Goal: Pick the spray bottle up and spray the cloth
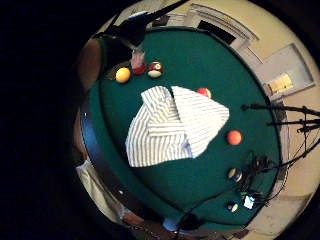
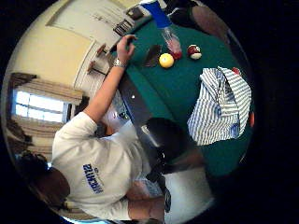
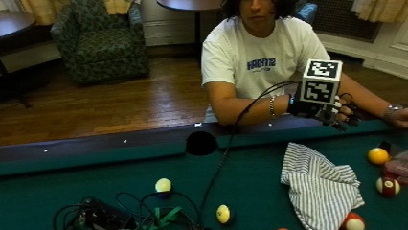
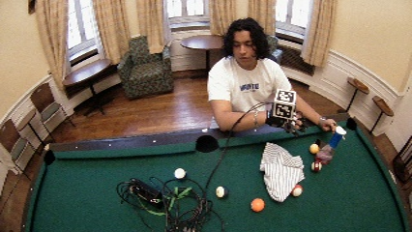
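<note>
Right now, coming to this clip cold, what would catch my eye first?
The striped cloth lies crumpled on the green pool table, with billiard balls scattered around it. The blue-topped spray bottle stands untouched near the far rail beside a yellow ball. The gloved right hand hovers above the rail near the cloth, holding nothing, while a tangle of cables sits mid-table.

spray bottle cut off by frame edge

Cloth on table; spray bottle beside it, apart.
</note>
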Available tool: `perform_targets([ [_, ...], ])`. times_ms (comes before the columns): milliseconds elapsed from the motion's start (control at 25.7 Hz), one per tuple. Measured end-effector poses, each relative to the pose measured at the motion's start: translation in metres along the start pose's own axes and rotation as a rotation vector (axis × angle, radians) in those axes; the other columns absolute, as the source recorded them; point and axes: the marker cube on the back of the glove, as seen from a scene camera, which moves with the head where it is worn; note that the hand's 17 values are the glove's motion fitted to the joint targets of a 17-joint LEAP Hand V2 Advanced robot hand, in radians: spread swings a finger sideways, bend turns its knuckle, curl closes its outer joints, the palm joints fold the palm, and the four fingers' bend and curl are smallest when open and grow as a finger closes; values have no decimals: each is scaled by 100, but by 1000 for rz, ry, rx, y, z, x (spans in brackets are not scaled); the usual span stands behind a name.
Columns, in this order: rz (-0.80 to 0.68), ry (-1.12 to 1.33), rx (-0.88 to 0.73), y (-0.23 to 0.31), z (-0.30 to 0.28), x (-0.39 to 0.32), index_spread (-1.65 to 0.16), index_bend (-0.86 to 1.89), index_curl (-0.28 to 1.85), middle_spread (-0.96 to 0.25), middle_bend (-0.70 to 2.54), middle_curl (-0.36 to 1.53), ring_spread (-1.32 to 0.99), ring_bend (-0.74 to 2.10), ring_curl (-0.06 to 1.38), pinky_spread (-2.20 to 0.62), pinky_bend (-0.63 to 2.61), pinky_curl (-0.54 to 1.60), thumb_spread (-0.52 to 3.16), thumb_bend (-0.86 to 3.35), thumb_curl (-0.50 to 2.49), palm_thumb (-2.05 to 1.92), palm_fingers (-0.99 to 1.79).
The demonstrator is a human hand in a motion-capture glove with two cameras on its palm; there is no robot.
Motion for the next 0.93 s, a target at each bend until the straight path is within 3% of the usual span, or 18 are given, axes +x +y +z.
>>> perform_targets([
  [933, 13, 9, -4, 0, 2, 1, -47, 16, 29, -11, 17, 29, -10, 26, 32, 23, 30, 37, 102, -2, 32, 49, 56],
])
